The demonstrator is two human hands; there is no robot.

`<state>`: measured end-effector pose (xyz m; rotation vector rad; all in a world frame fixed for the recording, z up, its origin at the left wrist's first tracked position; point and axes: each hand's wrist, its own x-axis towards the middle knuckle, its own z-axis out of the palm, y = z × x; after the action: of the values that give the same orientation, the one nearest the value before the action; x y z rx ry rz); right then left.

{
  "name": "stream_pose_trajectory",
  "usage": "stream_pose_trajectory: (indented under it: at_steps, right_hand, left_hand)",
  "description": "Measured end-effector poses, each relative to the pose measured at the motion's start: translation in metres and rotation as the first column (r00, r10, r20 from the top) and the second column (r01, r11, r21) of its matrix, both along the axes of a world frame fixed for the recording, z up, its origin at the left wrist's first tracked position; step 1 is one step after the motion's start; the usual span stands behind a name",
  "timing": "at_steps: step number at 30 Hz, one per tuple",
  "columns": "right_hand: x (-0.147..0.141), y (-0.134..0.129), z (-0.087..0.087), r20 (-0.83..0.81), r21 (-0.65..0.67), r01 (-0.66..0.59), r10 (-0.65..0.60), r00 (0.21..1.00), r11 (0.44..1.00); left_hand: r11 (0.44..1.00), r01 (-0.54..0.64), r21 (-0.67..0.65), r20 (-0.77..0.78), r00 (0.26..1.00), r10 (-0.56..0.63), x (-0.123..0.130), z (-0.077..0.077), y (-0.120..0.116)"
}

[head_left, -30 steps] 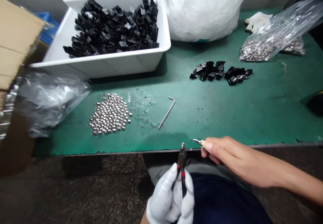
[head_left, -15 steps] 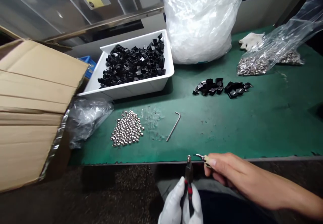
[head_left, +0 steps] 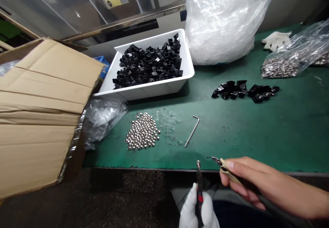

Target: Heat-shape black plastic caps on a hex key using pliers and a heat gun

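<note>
My left hand (head_left: 197, 209), in a white glove, grips dark pliers (head_left: 199, 187) with red marks, held upright below the table's front edge. A small metal piece (head_left: 198, 163) shows at the pliers' tip. Bare and to the right of it, my right hand (head_left: 244, 176) is closed round a tool with a pale handle (head_left: 229, 172) and a thin, pointed metal tip, which points left. The two tools are apart. Beyond them, a hex key (head_left: 192, 132) and a cluster of small metal pieces (head_left: 143, 131) lie on the green table (head_left: 257, 135).
A white tray (head_left: 154, 88) holds black parts; more black parts (head_left: 231, 90) lie right of it. Behind stand a large plastic bag (head_left: 226, 26) and, at right, a bag of metal pieces (head_left: 280, 67) beside a glove (head_left: 276, 40). An open cardboard box (head_left: 43, 118) fills the left.
The view has shifted, so the table's things appear farther right. The pliers have turned and look narrower. My right hand has tilted, showing more of its tool's pale handle.
</note>
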<state>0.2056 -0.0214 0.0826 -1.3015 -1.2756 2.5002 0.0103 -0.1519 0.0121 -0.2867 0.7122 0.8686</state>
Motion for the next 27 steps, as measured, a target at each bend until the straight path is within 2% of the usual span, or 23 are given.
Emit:
stream_pose_trajectory:
  at_steps: [6,10,18,21,27]
  right_hand:
    - [-0.023,0.004,0.003,-0.023,-0.066,-0.015,0.014,1.0,0.998]
    - [-0.033,0.007,0.003,-0.027,-0.077,-0.02,0.018,0.999,0.997]
    - [-0.049,0.01,-0.002,-0.035,-0.1,-0.017,0.014,0.999,0.995]
    - [-0.045,0.017,-0.003,-0.05,-0.071,0.005,-0.009,0.999,0.997]
    - [-0.01,0.05,0.006,-0.007,-0.001,0.168,-0.168,0.986,0.986]
  left_hand:
    - [0.998,-0.065,-0.002,-0.063,0.996,0.064,-0.006,-0.01,-0.007]
    - [0.997,-0.074,0.002,-0.049,0.996,0.074,-0.01,-0.013,-0.005]
    - [0.989,-0.105,0.107,0.119,0.989,0.092,-0.016,-0.005,0.008]
    - [0.987,-0.123,0.107,0.161,0.981,0.105,-0.021,-0.009,0.006]
    - [0.979,-0.204,0.001,0.155,0.967,0.202,-0.035,-0.029,-0.01]
